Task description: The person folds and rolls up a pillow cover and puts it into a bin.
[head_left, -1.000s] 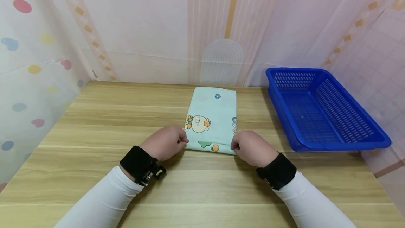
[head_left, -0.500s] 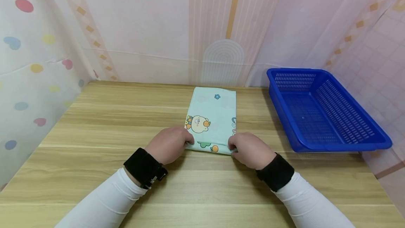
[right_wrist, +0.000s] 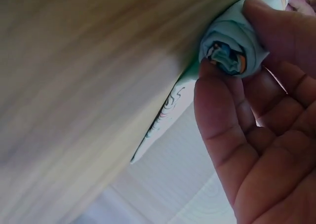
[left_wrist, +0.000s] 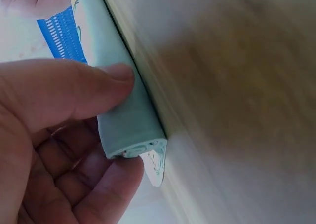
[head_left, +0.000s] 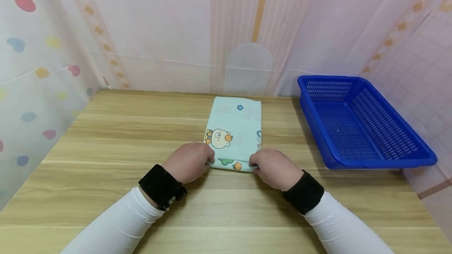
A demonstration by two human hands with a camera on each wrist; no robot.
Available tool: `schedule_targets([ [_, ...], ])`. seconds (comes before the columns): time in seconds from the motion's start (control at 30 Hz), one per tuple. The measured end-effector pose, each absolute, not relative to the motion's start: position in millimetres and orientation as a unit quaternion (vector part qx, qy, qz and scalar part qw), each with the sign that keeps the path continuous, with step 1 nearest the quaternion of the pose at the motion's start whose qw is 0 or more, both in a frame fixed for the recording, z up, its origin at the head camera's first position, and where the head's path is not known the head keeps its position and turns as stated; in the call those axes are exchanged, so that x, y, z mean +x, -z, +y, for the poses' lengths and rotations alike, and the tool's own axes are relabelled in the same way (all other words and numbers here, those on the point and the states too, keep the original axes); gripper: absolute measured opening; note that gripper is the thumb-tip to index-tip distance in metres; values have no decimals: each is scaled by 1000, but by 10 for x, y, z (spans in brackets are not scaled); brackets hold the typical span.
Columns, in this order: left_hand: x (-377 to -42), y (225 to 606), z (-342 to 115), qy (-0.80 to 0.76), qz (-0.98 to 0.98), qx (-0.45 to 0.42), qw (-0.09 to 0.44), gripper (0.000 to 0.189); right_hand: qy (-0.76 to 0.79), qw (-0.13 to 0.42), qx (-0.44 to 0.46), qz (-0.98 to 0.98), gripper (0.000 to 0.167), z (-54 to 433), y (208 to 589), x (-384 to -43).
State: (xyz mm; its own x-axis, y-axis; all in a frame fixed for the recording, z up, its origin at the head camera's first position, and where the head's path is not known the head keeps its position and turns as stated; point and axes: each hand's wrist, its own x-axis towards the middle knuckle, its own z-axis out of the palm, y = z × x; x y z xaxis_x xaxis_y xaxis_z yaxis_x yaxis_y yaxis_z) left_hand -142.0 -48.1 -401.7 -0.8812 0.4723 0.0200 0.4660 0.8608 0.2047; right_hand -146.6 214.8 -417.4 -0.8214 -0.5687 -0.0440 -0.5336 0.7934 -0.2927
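Observation:
A mint-green folded cloth (head_left: 234,124) with a bear, a flower and an orange printed on it lies flat on the table. Its near edge is rolled up. My left hand (head_left: 190,162) pinches the left end of that roll. In the left wrist view, the thumb lies over the rolled cloth (left_wrist: 131,118) and a fingertip is beneath its end. At the right end, my right hand (head_left: 277,167) pinches the roll too. The right wrist view shows the spiral end of the cloth (right_wrist: 242,29) between thumb and fingers.
A blue plastic basket (head_left: 328,136) with slotted walls stands on the right of the wooden table (head_left: 226,207). Patterned pale curtains (head_left: 159,30) hang behind the table and along both sides.
Both hands have drawn inward, the left one to the right and the right one to the left. The cloth has slid slightly left. The basket has stayed in place.

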Motion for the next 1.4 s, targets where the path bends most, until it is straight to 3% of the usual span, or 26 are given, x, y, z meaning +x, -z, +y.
schedule_targets([
  [0.4, -1472, 4016, -530, -141, 968, 197, 67, 8, 178, 123, -270, 938, 13, 2189, 4128, -1616],
  [0.67, -1552, 4021, -596, -201, 960, 165, 105, 12, 182, 178, -239, 937, 15, 2187, 4098, -1754],
  [1.13, -1597, 4012, -537, -196, 962, 158, 110, 14, 183, 214, -207, 937, 17, 2156, 4050, -1929],
  [1.4, -1604, 4040, -526, -173, 965, 184, 70, 16, 198, 186, -224, 936, 16, 2102, 4061, -1876],
])
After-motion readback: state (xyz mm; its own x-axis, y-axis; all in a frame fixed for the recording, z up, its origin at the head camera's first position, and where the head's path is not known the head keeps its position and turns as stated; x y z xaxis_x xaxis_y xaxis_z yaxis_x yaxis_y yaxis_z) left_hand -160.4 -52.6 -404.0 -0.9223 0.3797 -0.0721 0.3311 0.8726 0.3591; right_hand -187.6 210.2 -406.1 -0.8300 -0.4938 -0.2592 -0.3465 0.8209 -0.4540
